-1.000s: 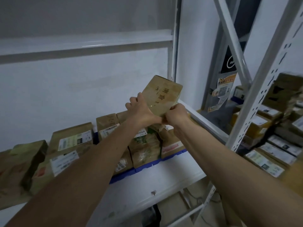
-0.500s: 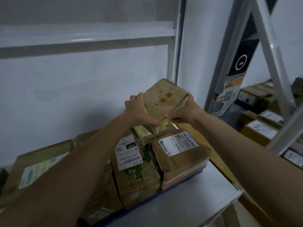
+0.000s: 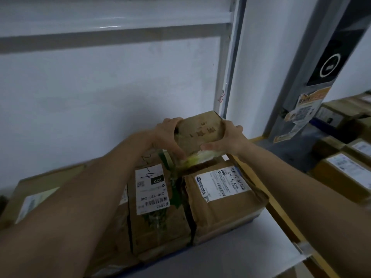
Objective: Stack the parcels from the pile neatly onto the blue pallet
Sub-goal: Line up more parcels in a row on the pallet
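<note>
Head view shows a small brown parcel [image 3: 199, 133] held between both hands at the far end of the stack, close to the white wall [image 3: 100, 101]. Left hand [image 3: 166, 135] is closed around the parcel's left edge, thumb reaching across the near face. Right hand [image 3: 226, 139] is closed around the right edge, fingers curled over the far side and thumb along the near lower edge. The parcel is tilted, its printed face turned toward the camera, and its lower edge sits just above a pale green wrapped item [image 3: 198, 158] on top of the stack; whether it touches cannot be told, as that area is blurred.

Task status, as a judgement: stacking is well under way. Several parcels stand packed side by side below the hands:
- a tall carton with a white "220" label [image 3: 150, 189] in the middle;
- a labelled carton [image 3: 222, 195] touching it on the right;
- a further carton [image 3: 36, 197] on the left, partly hidden by the left forearm.

A thin strip of blue pallet [image 3: 251, 220] shows under the right carton's near lower edge. The held parcel is not yet released, so the current placement remains open.

Remaining work: more labelled parcels [image 3: 345, 173] lie at the right beyond the rack upright [image 3: 307, 77], likely the source pile. The pallet itself rests on a white shelf surface [image 3: 230, 255], bare at the near right.
</note>
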`<action>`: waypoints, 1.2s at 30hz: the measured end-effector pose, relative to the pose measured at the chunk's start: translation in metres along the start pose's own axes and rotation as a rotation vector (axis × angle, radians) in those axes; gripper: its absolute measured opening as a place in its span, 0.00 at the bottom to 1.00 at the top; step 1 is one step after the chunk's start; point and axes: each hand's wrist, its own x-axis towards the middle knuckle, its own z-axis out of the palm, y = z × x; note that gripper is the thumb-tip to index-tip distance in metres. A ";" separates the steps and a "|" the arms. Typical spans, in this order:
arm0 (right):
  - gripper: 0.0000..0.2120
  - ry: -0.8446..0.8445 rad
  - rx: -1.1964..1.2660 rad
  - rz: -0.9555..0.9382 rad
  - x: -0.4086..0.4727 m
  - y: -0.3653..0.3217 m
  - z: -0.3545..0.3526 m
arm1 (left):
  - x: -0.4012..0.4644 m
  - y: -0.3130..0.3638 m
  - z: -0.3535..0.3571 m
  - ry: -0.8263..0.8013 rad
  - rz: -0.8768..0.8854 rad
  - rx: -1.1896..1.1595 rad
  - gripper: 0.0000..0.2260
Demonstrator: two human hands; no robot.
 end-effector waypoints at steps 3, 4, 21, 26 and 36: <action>0.49 -0.004 -0.021 0.014 0.007 0.014 0.003 | 0.009 -0.003 0.007 -0.045 -0.027 0.021 0.53; 0.49 -0.005 -0.040 0.016 0.008 0.018 0.004 | 0.012 -0.005 0.010 -0.064 -0.037 0.029 0.52; 0.35 -0.116 -0.057 0.014 0.019 0.032 0.010 | 0.019 -0.018 0.031 -0.165 -0.145 0.334 0.57; 0.38 -0.106 -0.185 0.008 0.017 0.021 0.004 | 0.006 -0.008 0.025 -0.076 -0.172 0.128 0.58; 0.26 -0.218 -0.444 -0.580 -0.018 -0.094 0.066 | -0.115 -0.037 -0.025 0.426 -0.448 0.150 0.18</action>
